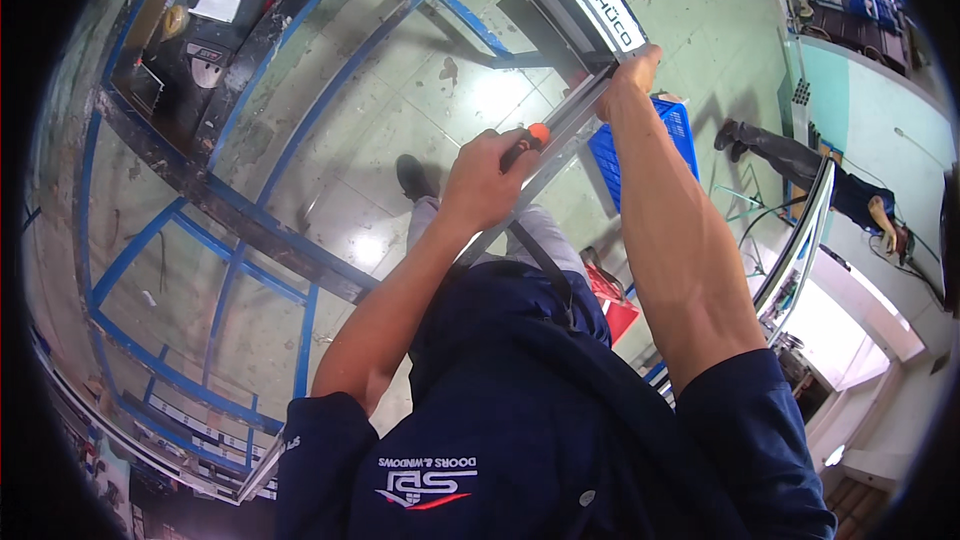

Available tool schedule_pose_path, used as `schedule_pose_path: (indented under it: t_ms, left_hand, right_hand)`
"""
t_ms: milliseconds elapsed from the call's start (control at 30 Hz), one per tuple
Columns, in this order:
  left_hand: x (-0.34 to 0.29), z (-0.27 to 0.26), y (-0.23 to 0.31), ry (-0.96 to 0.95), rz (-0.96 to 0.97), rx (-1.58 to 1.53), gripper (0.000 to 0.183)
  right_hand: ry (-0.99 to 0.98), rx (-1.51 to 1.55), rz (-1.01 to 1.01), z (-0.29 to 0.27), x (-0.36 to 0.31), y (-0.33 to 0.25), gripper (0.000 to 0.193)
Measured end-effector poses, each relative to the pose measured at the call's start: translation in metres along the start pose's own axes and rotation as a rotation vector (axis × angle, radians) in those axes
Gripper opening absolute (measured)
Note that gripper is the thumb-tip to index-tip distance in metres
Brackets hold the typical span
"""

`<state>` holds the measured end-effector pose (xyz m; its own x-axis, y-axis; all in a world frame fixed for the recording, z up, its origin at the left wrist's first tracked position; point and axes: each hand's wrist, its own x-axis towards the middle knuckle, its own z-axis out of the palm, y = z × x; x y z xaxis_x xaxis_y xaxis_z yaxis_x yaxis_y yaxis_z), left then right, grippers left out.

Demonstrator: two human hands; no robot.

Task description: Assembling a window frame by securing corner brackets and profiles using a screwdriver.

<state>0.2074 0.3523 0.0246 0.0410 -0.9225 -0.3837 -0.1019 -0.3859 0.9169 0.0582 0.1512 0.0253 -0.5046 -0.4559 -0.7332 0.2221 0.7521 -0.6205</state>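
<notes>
Left hand [487,180] grip closed on orange-tipped screwdriver [528,140] at aluminium profile [560,135]; right hand [628,75] grip clamps profile end.

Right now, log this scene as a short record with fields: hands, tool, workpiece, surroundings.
left hand: closed around a tool with an orange-tipped black handle, held against the frame
right hand: arm stretched forward, gripping the frame near its corner
frame: grey metal profile, running slantwise across the view
under it: blue steel rack over a shiny tiled floor
beside: blue crate right of the frame; red box lower down
other person: legs on the floor at the right
</notes>
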Motion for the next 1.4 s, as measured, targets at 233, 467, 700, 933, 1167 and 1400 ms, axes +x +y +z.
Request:
schedule_pose_path:
  t_ms: [233, 467, 700, 933, 1167, 1400]
  left_hand:
    - [-0.002, 0.0, -0.01, 0.057, 0.071, 0.052, 0.034]
    - [0.018, 0.001, -0.017, -0.073, -0.041, -0.054, 0.036]
    - [0.018, -0.001, -0.032, -0.091, -0.119, -0.409, 0.042]
    - [0.005, 0.002, -0.003, 0.139, 0.025, 0.179, 0.028]
    - [0.006, 0.012, -0.011, 0.123, 0.019, 0.072, 0.035]
    - [0.021, -0.001, -0.015, -0.034, -0.088, -0.221, 0.038]
  right_hand:
    - [-0.168, -0.028, 0.179, -0.002, 0.003, -0.014, 0.078]
    - [0.05, -0.011, 0.013, 0.012, 0.001, -0.005, 0.066]
    - [-0.033, -0.024, -0.009, 0.006, 0.015, -0.004, 0.073]
    - [-0.359, -0.157, 0.186, -0.012, 0.024, -0.027, 0.075]
    - [-0.182, -0.147, 0.045, -0.003, 0.028, -0.016, 0.063]
    - [-0.2, -0.176, -0.017, -0.001, 0.023, -0.012, 0.068]
